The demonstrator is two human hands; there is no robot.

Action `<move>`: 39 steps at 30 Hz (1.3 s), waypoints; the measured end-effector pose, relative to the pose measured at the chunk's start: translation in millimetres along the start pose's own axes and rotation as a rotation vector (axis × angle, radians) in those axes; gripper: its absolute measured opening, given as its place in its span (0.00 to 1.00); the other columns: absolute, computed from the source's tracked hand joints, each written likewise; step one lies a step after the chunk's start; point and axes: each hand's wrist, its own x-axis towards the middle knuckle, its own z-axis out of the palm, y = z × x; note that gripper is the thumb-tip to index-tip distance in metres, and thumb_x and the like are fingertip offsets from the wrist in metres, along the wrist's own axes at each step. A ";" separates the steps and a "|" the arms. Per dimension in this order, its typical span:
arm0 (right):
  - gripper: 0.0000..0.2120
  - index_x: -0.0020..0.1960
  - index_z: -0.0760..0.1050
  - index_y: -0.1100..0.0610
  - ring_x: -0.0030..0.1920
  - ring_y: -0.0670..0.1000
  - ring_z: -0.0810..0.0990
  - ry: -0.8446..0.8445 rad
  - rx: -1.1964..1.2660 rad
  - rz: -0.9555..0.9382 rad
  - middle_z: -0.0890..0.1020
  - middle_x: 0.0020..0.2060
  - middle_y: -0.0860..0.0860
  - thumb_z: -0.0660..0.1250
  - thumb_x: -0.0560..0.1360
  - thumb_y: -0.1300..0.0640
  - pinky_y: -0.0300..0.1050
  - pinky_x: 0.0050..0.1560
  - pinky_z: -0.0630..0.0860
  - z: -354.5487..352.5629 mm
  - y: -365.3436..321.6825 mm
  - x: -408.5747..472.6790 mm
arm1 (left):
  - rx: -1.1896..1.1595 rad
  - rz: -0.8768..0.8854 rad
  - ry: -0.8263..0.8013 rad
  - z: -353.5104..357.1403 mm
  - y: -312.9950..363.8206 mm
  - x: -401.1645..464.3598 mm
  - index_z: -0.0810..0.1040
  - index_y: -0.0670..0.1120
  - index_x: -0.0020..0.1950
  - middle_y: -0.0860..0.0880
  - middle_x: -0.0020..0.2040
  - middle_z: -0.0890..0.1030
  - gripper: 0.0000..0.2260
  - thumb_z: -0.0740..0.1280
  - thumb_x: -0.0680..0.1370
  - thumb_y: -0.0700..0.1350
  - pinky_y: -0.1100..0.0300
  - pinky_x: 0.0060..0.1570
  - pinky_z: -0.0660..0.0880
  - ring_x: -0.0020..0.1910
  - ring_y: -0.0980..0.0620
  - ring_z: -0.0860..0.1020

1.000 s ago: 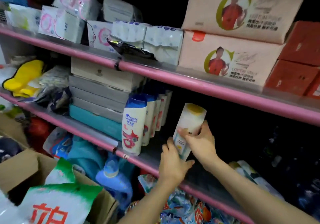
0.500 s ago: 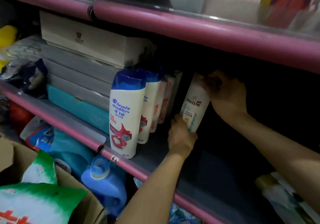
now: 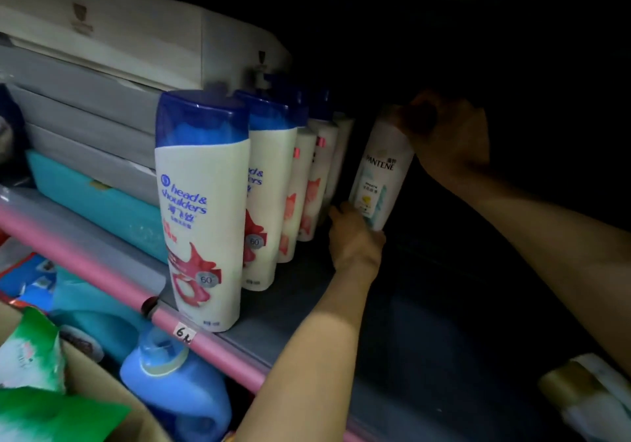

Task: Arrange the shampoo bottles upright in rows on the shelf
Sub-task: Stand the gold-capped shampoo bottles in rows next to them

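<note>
Two hands are on one white Pantene bottle point(image 3: 379, 175) deep in the shelf point(image 3: 293, 305). From my remote seat I see my right hand point(image 3: 447, 137) curled over its cap end in the shadow, fingers wrapped round the top, while my left hand point(image 3: 355, 236) grips the base from below and in front. The bottle leans, its top tipped to the right, and I cannot tell whether its base touches the shelf board, since my left hand hides it. It sits just right of a row of Head & Shoulders bottles point(image 3: 205, 209), white with blue caps, which stand upright one behind another from the pink front rail point(image 3: 85, 257) back into the dark. To the left of that row is a stack of flat grey and cream boxes point(image 3: 102, 76) on a teal box point(image 3: 99, 209). Below the rail stands a blue detergent jug point(image 3: 177, 383) next to a cardboard box point(image 3: 102, 390) holding green and white bags point(image 3: 30, 356). A price sticker point(image 3: 184, 334) is stuck on the rail.
</note>
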 end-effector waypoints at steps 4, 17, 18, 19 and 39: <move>0.16 0.51 0.78 0.55 0.49 0.55 0.80 0.043 0.012 -0.007 0.82 0.48 0.55 0.63 0.77 0.43 0.43 0.42 0.72 -0.1 1.9 1.3 | -0.012 -0.004 0.013 3.9 -0.2 4.2 0.65 0.40 0.68 0.41 0.68 0.65 0.28 0.73 0.72 0.42 0.52 0.61 0.74 0.63 0.43 0.72; 0.14 0.54 0.77 0.59 0.54 0.58 0.77 -0.104 -0.041 -0.028 0.80 0.52 0.58 0.64 0.78 0.49 0.51 0.55 0.71 -21.1 -3.8 4.3 | 0.052 -0.047 0.036 1.3 4.4 0.9 0.65 0.40 0.67 0.41 0.68 0.65 0.32 0.76 0.69 0.46 0.50 0.56 0.74 0.63 0.41 0.72; 0.16 0.55 0.77 0.58 0.55 0.56 0.77 -0.162 -0.034 -0.005 0.79 0.53 0.56 0.63 0.78 0.47 0.50 0.54 0.71 -21.9 -6.8 5.6 | 0.046 -0.066 0.017 -1.3 5.2 -0.4 0.65 0.40 0.68 0.41 0.68 0.65 0.32 0.76 0.69 0.45 0.50 0.56 0.74 0.63 0.42 0.72; 0.18 0.57 0.76 0.58 0.56 0.55 0.76 -0.209 -0.060 0.001 0.78 0.54 0.56 0.62 0.78 0.45 0.48 0.53 0.71 -24.2 -9.5 6.3 | 0.037 -0.086 -0.006 -4.3 6.8 -2.7 0.64 0.40 0.69 0.41 0.69 0.65 0.33 0.76 0.70 0.45 0.51 0.57 0.73 0.64 0.42 0.71; 0.10 0.56 0.78 0.58 0.50 0.47 0.79 -0.572 0.592 0.421 0.82 0.49 0.52 0.68 0.75 0.61 0.41 0.57 0.75 -117.5 -137.5 -355.9 | -0.060 -0.236 -0.292 -183.4 -96.7 -328.3 0.81 0.44 0.46 0.42 0.46 0.83 0.03 0.68 0.76 0.41 0.51 0.51 0.76 0.44 0.48 0.80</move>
